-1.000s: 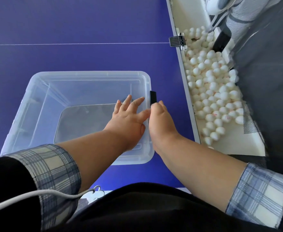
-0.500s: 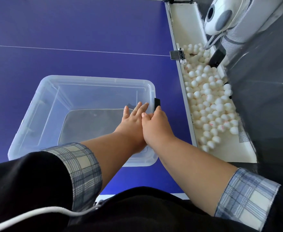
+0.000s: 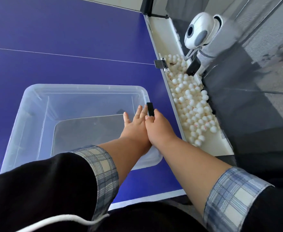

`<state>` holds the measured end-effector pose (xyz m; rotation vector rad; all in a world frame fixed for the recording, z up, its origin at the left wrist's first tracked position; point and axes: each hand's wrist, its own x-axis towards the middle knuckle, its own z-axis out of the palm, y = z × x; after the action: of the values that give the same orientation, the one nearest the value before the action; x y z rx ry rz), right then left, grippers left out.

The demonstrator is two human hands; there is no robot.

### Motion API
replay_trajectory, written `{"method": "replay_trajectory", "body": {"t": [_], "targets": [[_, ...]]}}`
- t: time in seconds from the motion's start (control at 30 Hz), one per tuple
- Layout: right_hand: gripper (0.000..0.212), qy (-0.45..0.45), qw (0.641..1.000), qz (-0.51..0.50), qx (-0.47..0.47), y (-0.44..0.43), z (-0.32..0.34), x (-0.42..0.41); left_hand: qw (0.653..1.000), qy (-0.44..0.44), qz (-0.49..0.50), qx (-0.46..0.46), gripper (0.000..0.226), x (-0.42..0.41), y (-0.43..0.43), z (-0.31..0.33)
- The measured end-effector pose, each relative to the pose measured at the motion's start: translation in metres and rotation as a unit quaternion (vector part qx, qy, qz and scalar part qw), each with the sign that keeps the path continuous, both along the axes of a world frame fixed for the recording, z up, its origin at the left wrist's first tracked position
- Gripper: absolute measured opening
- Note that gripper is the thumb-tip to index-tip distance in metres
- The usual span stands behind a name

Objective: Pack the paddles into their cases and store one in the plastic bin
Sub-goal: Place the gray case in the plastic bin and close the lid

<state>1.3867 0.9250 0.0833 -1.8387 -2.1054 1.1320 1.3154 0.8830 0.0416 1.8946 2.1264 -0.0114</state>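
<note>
A: Where's the paddle case?

B: A dark flat thing (image 3: 90,129) lies on the floor of the clear plastic bin (image 3: 37,104), seen through the wall; I take it for the cased paddle, though it's too murky to be sure. The bin stands near the table's right edge, close to the near right corner

A: And the hands?

B: Both at the bin's right wall. The right hand (image 3: 159,126) is closed around a small black strap or tab (image 3: 150,109) sticking up at the rim. The left hand (image 3: 134,124) is open, fingers spread flat, inside the bin just beside it

A: Why hold it so?

B: Probably steadying the case while the strap guides it down flat

A: Beyond the table?

B: A tray of white balls (image 3: 191,104) along the right edge, with a white ball machine (image 3: 199,30) above it
</note>
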Motion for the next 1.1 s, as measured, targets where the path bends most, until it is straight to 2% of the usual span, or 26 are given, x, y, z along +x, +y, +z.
{"method": "replay_trajectory", "body": {"t": [0.1,0.27,0.37,0.47,0.57,0.67,0.77,0.8,0.83,0.87,0.93,0.97,1.0,1.1], "targets": [[0.054,-0.015,1.0,0.001,0.007,-0.002,0.001,-0.002,1.0,-0.005,-0.005,0.009,0.076,-0.002,-0.001,-0.003],[0.055,-0.027,0.999,0.023,0.003,-0.005,0.016,-0.006,0.996,-0.085,0.002,0.032,0.075,-0.009,-0.001,0.007],[0.063,-0.003,0.997,-0.001,0.078,-0.019,0.018,-0.023,0.988,-0.143,0.007,0.058,0.076,-0.033,-0.014,0.018],[0.06,-0.006,0.987,0.049,0.151,-0.047,0.012,-0.056,0.992,-0.098,0.016,0.081,0.07,-0.083,-0.052,0.02],[0.058,-0.034,0.969,0.16,0.186,-0.078,0.0,-0.102,0.983,-0.08,0.141,0.08,0.069,-0.157,-0.105,0.008],[0.057,-0.062,0.94,0.266,0.205,-0.106,-0.016,-0.148,0.947,-0.08,0.29,0.11,0.077,-0.222,-0.156,0.002],[0.058,-0.081,0.916,0.327,0.217,-0.117,-0.028,-0.185,0.91,-0.117,0.382,0.108,0.084,-0.261,-0.187,-0.003],[0.06,-0.105,0.91,0.339,0.215,-0.118,-0.031,-0.193,0.888,-0.167,0.42,0.087,0.084,-0.27,-0.193,-0.006],[0.063,-0.135,0.904,0.344,0.214,-0.116,-0.034,-0.198,0.85,-0.246,0.462,0.058,0.081,-0.277,-0.197,-0.01],[0.065,-0.164,0.9,0.345,0.211,-0.114,-0.037,-0.201,0.792,-0.35,0.5,0.037,0.075,-0.282,-0.2,-0.013],[0.069,-0.196,0.894,0.347,0.206,-0.113,-0.043,-0.201,0.621,-0.548,0.559,0.034,0.058,-0.285,-0.204,-0.022],[0.069,-0.205,0.891,0.348,0.207,-0.113,-0.046,-0.2,0.549,-0.607,0.573,0.037,0.053,-0.284,-0.205,-0.026],[0.07,-0.212,0.889,0.348,0.21,-0.114,-0.048,-0.2,0.513,-0.632,0.58,0.045,0.05,-0.285,-0.206,-0.031],[0.072,-0.231,0.883,0.342,0.226,-0.116,-0.049,-0.201,0.491,-0.663,0.564,0.04,0.048,-0.283,-0.204,-0.041]]}}
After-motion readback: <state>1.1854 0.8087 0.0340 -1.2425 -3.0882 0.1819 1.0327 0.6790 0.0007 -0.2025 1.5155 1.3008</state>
